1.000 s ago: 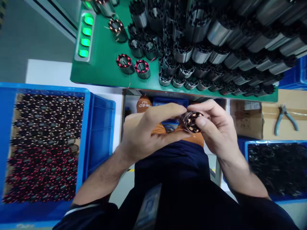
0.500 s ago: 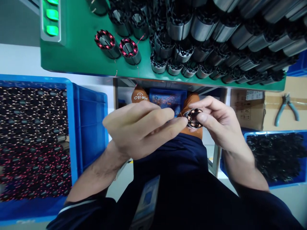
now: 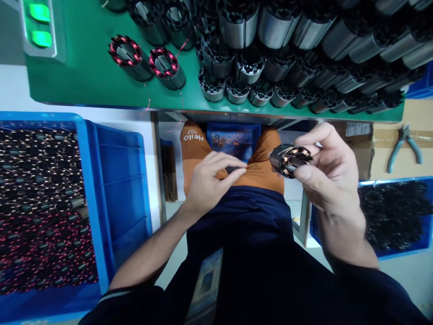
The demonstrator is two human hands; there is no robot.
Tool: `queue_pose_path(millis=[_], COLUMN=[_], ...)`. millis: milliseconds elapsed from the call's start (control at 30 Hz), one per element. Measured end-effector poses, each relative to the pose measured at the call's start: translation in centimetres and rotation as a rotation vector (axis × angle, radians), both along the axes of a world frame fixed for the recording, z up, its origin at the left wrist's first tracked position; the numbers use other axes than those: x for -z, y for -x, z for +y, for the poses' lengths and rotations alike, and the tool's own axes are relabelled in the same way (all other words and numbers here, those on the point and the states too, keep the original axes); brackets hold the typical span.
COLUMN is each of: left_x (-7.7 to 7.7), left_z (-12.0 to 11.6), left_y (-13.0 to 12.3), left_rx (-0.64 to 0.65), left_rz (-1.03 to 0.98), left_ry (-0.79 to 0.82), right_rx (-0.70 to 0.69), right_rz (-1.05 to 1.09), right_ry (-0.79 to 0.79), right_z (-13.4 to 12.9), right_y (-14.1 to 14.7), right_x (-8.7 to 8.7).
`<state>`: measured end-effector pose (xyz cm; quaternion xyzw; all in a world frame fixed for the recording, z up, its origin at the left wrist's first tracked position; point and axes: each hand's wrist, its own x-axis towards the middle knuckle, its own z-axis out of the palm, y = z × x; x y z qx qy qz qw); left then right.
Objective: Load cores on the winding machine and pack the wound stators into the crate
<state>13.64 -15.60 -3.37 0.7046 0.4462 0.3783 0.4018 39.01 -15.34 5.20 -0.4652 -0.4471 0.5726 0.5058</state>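
Note:
My right hand (image 3: pixel 333 176) grips a motor stator (image 3: pixel 282 162) by one end, thumb below and fingers above. The stator has a dark body with copper-coloured windings inside its rim, and a thin wire crosses its top. It is tilted, its wound end turned toward my palm. My left hand (image 3: pixel 213 180) is apart from it, over my orange-clad lap, with thumb and forefinger tips pinched together. Whatever lies between those tips is too small to make out. Two stators with red windings, one (image 3: pixel 126 52) left of the other (image 3: pixel 164 63), stand on the green worktop (image 3: pixel 84 85).
Rows of bare stator cores (image 3: pixel 240 25) fill the worktop's right side. At left, a blue crate (image 3: pixel 118 176) holds many wound stators. Pliers (image 3: pixel 404 144) lie on a cardboard box (image 3: pixel 382 135) at right, above a blue bin (image 3: pixel 392 253) of black parts. Another blue bin (image 3: pixel 232 128) sits under the worktop.
My left hand has drawn back from the stator, down and away. My right hand has moved slightly right and up with the stator, tilting it. The whole view has shifted a little.

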Motion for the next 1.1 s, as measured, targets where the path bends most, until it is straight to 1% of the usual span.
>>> queue_pose_path(millis=[67, 133, 200, 267, 333, 400, 467, 533, 600, 767, 833, 867, 900, 967, 1033, 1100], left_x=[-1.4, -3.2, -4.7, -5.3, -4.8, -3.5, -2.4, -2.0, -2.6, -5.1, -5.4, -5.3, -5.1, -4.0, -2.3, -0.7], left_z=[0.8, 1.5, 1.9, 1.9, 1.6, 1.2, 1.0, 1.0, 1.3, 2.8, 3.1, 3.2, 3.1, 2.6, 1.9, 1.3], left_y=[-0.3, -0.8, -1.2, -1.7, -2.0, -2.3, -2.4, -2.4, -2.0, -0.9, -0.7, -0.7, -0.8, -1.1, -1.5, -1.7], left_rx=[-0.068, -0.078, -0.087, -0.074, -0.017, 0.025, -0.012, -0.069, -0.058, 0.083, 0.11, 0.123, 0.135, 0.165, 0.181, 0.139], left_rz=[-0.251, -0.399, -0.454, -0.477, -0.524, -0.597, -0.65, -0.654, -0.612, -0.521, -0.51, -0.503, -0.5, -0.512, -0.541, -0.566], left_ry=[0.021, -0.014, -0.021, 0.019, 0.121, 0.266, 0.401, 0.46, 0.439, 0.241, 0.192, 0.193, 0.21, 0.295, 0.429, 0.545], right_rx=[-0.009, -0.027, -0.024, -0.004, 0.002, -0.019, -0.047, -0.062, -0.077, -0.118, -0.11, -0.104, -0.097, -0.079, -0.057, -0.022], right_rz=[-0.016, -0.017, -0.025, -0.03, -0.018, -0.005, -0.012, -0.025, -0.028, -0.005, -0.005, -0.007, -0.008, -0.005, 0.007, 0.018], right_ry=[-0.006, -0.01, -0.019, -0.029, -0.031, -0.007, 0.04, 0.086, 0.11, 0.141, 0.156, 0.164, 0.17, 0.168, 0.153, 0.125], right_z=[0.0, 0.2, 0.3, 0.3, 0.0, -0.5, -0.9, -1.1, -1.1, -0.7, -0.7, -0.8, -1.0, -1.4, -1.7, -2.0], right_y=[0.6, 1.2, 1.6, 1.7, 1.4, 0.9, 0.6, 0.5, 0.6, 1.1, 1.3, 1.3, 1.3, 1.1, 0.8, 0.5], right_x=[0.0, 0.0, 0.2, 0.7, 1.3, 1.8, 2.1, 1.9, 1.5, 0.2, 0.1, 0.2, 0.3, 0.8, 1.3, 1.5])
